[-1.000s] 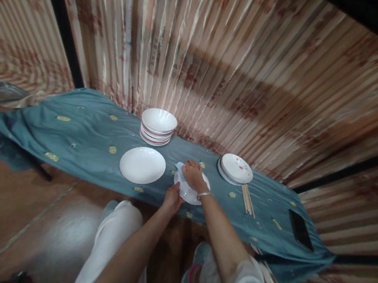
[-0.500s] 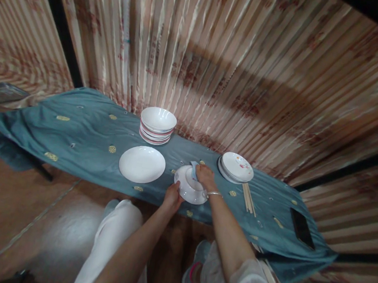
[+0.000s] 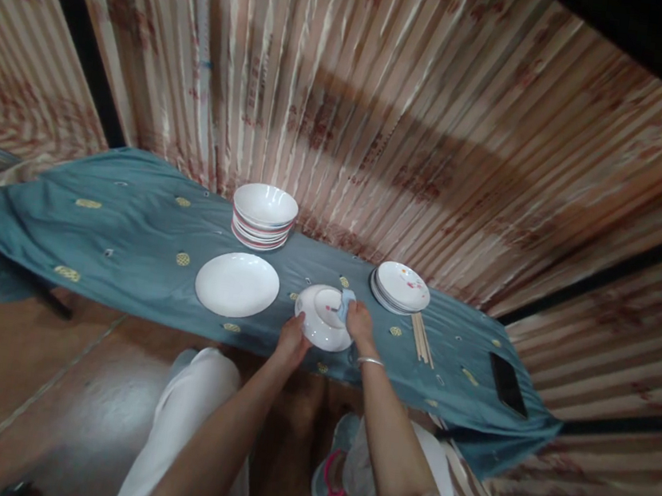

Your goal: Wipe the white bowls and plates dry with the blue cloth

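A white plate (image 3: 316, 328), its footed underside facing up, is held over the front part of the table. My left hand (image 3: 294, 342) grips its near left rim, thumb on top. My right hand (image 3: 360, 321) is closed on a light blue cloth (image 3: 347, 301) against the plate's right side. To the left lies a large white oval plate (image 3: 237, 285). A stack of white bowls (image 3: 264, 216) with red bands stands behind it. On the right is a stack of small plates (image 3: 402, 287), the top one printed with flowers.
Several wooden chopsticks (image 3: 422, 340) lie in front of the small plates. A black phone (image 3: 507, 384) rests near the right end of the teal tablecloth (image 3: 137, 256). A pleated curtain (image 3: 346, 121) hangs right behind the table, with dark frame bars at both sides.
My right hand and the cloth have moved from the middle of the plate's underside to its right edge. The left hand keeps its grip. The whole view has shifted slightly.
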`<act>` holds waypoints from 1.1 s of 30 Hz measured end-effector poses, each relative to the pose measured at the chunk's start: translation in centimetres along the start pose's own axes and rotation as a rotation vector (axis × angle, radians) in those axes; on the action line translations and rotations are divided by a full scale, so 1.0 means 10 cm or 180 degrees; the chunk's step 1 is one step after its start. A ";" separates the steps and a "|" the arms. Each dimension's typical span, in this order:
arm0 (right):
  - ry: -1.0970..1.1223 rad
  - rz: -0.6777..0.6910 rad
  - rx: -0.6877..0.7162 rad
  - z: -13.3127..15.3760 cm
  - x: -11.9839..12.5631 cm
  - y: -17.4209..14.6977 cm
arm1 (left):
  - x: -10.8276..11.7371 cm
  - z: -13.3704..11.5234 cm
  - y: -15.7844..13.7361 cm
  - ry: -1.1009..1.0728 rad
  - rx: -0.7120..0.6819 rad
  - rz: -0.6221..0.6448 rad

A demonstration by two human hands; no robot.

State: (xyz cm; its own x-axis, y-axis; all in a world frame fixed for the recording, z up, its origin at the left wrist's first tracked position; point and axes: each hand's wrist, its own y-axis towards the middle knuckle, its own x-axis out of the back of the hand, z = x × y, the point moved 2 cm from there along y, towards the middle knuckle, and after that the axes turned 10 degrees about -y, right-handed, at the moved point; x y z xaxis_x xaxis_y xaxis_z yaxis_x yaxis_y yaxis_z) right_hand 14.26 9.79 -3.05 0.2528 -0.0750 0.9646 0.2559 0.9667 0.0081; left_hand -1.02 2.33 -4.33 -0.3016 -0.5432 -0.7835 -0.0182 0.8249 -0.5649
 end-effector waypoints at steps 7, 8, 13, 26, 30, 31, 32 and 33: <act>0.0348 -0.0537 -0.0062 -0.14 -0.12 -0.24 | 0.01 0.00 0.02 -0.0002 -0.0012 0.0023; 0.0387 -0.0617 -0.0058 -0.15 -0.14 -0.29 | 0.01 0.00 0.02 -0.0001 -0.0012 0.0028; 0.0479 -0.0946 -0.0073 -0.17 -0.24 -0.58 | 0.00 -0.01 0.02 0.0034 -0.0002 0.0062; 0.0692 -0.1481 0.0072 -0.01 -0.50 -1.09 | -0.02 -0.02 0.01 0.0034 -0.0026 0.0112; 0.0686 -0.1467 0.0331 0.08 -0.56 -1.23 | -0.03 -0.02 -0.01 0.0024 -0.0044 0.0160; 0.0683 -0.1451 0.0408 0.10 -0.57 -1.25 | -0.03 -0.02 -0.02 0.0023 -0.0048 0.0177; 0.0681 -0.1431 0.0491 0.12 -0.57 -1.28 | -0.03 -0.03 -0.02 0.0024 -0.0050 0.0199; 0.0683 -0.1411 0.0579 0.13 -0.58 -1.29 | -0.03 -0.03 -0.02 0.0030 -0.0049 0.0224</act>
State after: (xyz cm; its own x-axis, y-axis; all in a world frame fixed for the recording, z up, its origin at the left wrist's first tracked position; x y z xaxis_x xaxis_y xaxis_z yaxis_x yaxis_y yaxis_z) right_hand 8.26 -1.92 -8.36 0.3473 -0.5165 0.7827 0.2203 0.8562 0.4673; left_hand -1.17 2.41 -3.94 -0.3115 -0.4824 -0.8187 -0.0114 0.8634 -0.5044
